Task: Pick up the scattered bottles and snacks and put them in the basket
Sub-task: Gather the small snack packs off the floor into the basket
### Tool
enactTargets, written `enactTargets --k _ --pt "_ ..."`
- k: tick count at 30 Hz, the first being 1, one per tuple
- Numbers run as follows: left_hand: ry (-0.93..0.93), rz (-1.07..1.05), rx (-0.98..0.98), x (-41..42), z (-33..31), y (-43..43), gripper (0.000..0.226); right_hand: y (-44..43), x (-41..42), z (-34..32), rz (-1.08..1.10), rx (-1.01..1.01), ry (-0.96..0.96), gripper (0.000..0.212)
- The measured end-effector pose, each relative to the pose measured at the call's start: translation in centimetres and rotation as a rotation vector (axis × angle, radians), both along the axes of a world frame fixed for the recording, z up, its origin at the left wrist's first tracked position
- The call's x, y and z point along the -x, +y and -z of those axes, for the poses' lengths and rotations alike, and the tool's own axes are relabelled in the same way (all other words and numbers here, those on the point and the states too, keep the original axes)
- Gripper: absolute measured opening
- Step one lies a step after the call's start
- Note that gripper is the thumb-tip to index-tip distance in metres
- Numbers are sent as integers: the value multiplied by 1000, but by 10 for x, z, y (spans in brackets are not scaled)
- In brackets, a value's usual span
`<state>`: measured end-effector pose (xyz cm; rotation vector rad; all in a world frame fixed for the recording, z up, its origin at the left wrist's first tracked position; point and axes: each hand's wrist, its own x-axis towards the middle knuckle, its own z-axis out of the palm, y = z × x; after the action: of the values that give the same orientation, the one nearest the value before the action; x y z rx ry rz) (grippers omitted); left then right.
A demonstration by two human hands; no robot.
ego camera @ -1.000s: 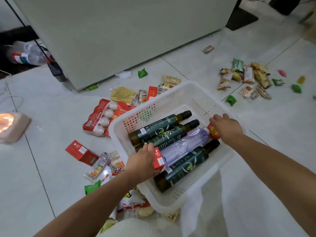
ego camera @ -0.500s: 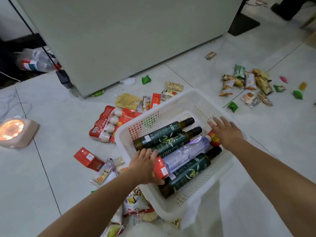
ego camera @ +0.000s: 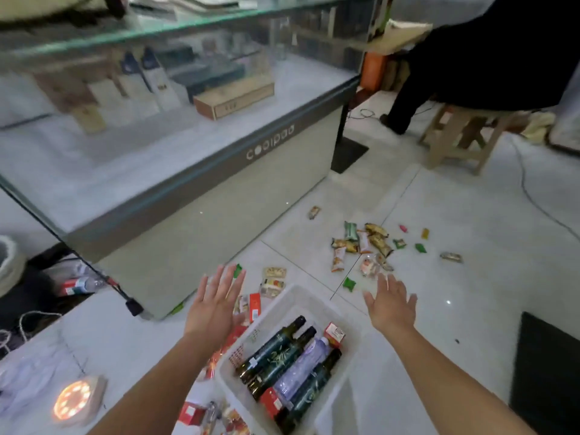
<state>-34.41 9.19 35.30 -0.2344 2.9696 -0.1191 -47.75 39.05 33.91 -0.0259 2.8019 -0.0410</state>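
Note:
A white plastic basket [ego camera: 295, 301] sits on the tiled floor at the bottom centre. Inside it lie three dark green bottles [ego camera: 273, 343], a clear purple bottle [ego camera: 301, 368] and two small red boxes [ego camera: 335, 333]. My left hand [ego camera: 216, 304] is raised above the basket's left side, fingers spread, holding nothing. My right hand [ego camera: 390, 306] hovers beyond the basket's right corner, also spread and holding nothing. A cluster of snack packets [ego camera: 361, 244] lies on the floor further ahead. More packets [ego camera: 273, 279] lie just behind the basket.
A glass display counter [ego camera: 194, 171] stands to the left and ahead. A glowing round lamp [ego camera: 73, 400] sits at bottom left. A wooden stool [ego camera: 461, 136] and a person in black [ego camera: 489, 54] are at the back right. A black mat [ego camera: 546, 368] lies at right.
Both hands have let go of the red boxes and lifted off the basket with fingers spread. The view has tilted upward, showing the counter and the room.

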Motion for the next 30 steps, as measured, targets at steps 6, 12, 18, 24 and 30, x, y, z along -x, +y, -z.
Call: enactTargets --k 6,12,18,24,30 --pt "76 139 -25 28 -180 40 94 62 -39 -185 130 -36 25 59" --pt "94 184 -81 54 -304 93 82 135 -41 -321 260 -55 144 58" --pt "104 188 -74 113 -326 134 84 204 -1 -350 324 -49 198 57" --pt "90 125 -26 198 -321 178 85 276 62 -345 305 -68 199 55" --pt "95 45 -43 263 -323 212 87 333 132 -347 315 -102 143 59"
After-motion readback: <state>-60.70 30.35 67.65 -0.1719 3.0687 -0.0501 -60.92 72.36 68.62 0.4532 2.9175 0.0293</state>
